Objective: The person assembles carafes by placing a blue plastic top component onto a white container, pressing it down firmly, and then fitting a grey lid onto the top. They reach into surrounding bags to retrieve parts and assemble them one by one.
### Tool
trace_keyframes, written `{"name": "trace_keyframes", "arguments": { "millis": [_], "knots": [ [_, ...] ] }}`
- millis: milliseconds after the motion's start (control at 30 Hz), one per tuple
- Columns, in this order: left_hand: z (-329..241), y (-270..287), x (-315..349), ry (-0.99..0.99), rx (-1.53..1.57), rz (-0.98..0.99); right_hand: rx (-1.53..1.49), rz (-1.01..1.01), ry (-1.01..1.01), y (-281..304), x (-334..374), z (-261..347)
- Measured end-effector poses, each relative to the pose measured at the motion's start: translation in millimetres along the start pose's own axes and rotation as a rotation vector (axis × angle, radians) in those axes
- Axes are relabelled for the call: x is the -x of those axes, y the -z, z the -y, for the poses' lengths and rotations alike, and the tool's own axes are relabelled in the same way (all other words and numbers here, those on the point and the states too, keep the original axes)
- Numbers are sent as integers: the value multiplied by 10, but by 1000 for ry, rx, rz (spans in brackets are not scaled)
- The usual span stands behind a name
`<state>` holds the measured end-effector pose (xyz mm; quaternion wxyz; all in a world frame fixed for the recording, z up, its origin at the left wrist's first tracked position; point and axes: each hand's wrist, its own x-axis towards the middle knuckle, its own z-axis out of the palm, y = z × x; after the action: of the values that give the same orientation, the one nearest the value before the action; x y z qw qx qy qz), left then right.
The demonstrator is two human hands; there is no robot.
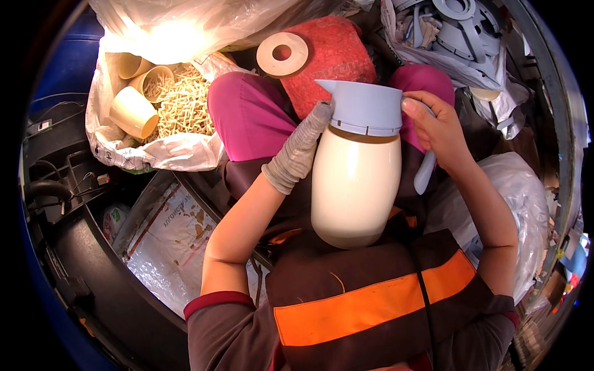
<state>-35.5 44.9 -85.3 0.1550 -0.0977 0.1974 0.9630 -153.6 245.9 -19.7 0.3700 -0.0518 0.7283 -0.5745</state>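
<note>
A vacuum jug (356,188) with a cream body stands tilted in my lap. Its pale blue-grey collar (366,108) carries a pointed spout on the left and a handle (425,173) on the right. My left hand (300,145), in a grey work glove, presses against the jug's left side just below the spout; most of its fingers are hidden behind the jug. Bare, my right hand (436,127) is wrapped round the top of the handle, the thumb near the collar.
A worn red block (334,52) with a cream ring (282,54) on it stands between my knees. To the left, a white sack (179,162) holds cream cups and small pale pieces. Grey plastic parts (464,37) fill a bag at far right. Clear plastic bags (495,198) lie beside my right arm.
</note>
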Motion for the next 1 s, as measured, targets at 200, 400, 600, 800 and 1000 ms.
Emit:
{"name": "trace_keyframes", "arguments": {
  "millis": [200, 400, 600, 800, 1000],
  "knots": [
    [32, 25, 5, -12, -125, -42, 55, 45, 25, 27, -24, -105],
    [-24, -118, -1, -64, -402, -51, 124, 65, 114, 106, -15, -194],
    [-105, -141, 27, -9, -510, -92, 179, 46, 187, 29, -66, -208],
    [-207, -254, 37, -33, -650, -39, 179, 60, 198, 3, -95, -238],
    [-165, -224, 60, -10, -656, -46, 195, 254, -30, 117, -156, -194]
  ]
}}
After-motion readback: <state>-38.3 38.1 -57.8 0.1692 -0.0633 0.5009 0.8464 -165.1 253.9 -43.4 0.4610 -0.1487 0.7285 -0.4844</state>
